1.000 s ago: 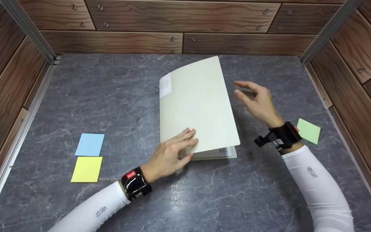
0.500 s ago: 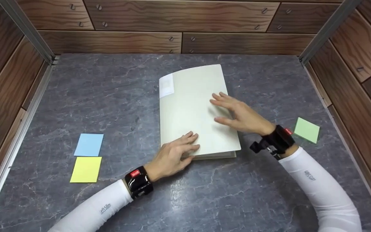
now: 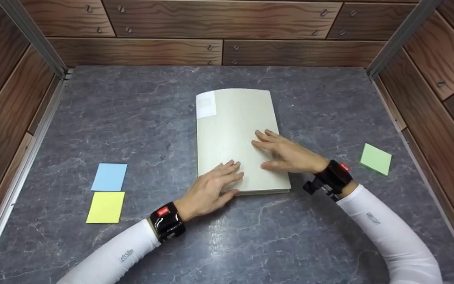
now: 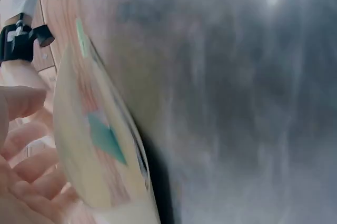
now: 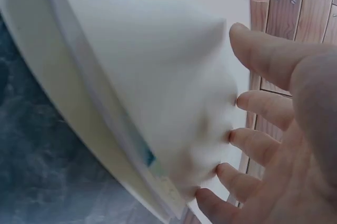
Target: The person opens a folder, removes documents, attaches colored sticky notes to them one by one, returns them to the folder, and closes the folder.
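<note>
A cream file folder (image 3: 235,122) lies on the dark marbled table with its cover down and a white label (image 3: 206,104) at the upper left corner. My left hand (image 3: 211,189) rests on the lower left part of the cover, fingers extended. My right hand (image 3: 290,154) lies over its right side with the fingers spread. In the right wrist view, the fingertips of the right hand (image 5: 284,124) touch the cover (image 5: 142,50), and pages show along the folder's edge. The left wrist view has the folder's edge (image 4: 139,155) close by, partly blurred.
A blue sticky note pad (image 3: 109,177) and a yellow one (image 3: 105,207) lie at the left, one above the other. To the right is a green pad (image 3: 376,159). Wood-patterned panels (image 3: 223,19) and metal rails border the table.
The folder's raised cover has come down flat. My right hand has moved left and toward me, from beside the folder onto its cover. The left hand has stayed almost in place.
</note>
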`<action>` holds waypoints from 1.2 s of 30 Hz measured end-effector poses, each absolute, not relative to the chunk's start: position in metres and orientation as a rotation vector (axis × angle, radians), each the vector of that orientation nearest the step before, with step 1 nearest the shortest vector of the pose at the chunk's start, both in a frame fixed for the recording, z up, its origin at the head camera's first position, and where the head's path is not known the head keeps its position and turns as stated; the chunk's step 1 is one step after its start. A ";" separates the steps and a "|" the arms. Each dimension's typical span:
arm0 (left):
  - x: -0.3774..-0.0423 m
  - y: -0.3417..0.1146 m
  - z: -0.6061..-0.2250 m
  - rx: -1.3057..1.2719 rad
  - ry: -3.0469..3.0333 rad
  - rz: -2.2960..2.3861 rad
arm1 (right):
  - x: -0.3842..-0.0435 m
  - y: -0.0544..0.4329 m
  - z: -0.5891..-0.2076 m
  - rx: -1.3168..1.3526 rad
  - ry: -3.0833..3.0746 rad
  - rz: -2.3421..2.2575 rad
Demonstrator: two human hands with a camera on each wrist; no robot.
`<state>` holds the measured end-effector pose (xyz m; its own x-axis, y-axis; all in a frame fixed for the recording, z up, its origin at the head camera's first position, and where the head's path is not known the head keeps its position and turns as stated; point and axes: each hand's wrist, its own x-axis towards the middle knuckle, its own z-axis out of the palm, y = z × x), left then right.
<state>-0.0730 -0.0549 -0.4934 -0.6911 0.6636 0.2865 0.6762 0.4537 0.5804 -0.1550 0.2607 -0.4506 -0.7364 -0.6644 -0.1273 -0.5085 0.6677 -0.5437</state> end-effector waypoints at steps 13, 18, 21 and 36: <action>-0.120 -0.087 -0.446 -0.981 -3.114 -0.954 | -0.153 0.264 -0.466 -0.868 2.526 -0.722; -0.147 -0.093 -0.445 -0.945 -3.170 -0.817 | -0.151 0.267 -0.470 -0.861 2.526 -0.739; -0.160 -0.095 -0.449 -0.960 -3.174 -0.741 | -0.150 0.267 -0.472 -0.854 2.530 -0.745; -0.199 -0.100 -0.514 -0.916 -3.238 -0.747 | -0.149 0.264 -0.482 -0.883 2.539 -0.725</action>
<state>-0.1995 -0.1005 -0.5143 -0.8157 0.5530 -0.1697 0.4227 0.7701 0.4777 -0.1487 0.2636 -0.4819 -0.7418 -0.6514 -0.1593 -0.4692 0.6739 -0.5708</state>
